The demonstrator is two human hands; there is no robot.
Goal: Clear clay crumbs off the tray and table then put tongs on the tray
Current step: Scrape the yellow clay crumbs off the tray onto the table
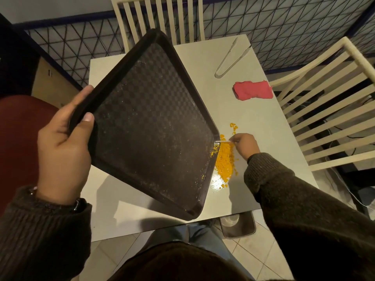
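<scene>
Right chair (332, 110) cut off, perhaps half.

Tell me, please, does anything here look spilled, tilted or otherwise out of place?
Yes. The left hand holds the dark tray steeply tilted, and a pile of yellow clay crumbs lies spilled on the white table at its lower edge. A few crumbs cling to the tray's rim.

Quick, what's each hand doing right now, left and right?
Left hand: closed on the corner of the dark tray, holding it tilted over the table.
Right hand: pinching a thin white stick at the tray's low corner.
</scene>
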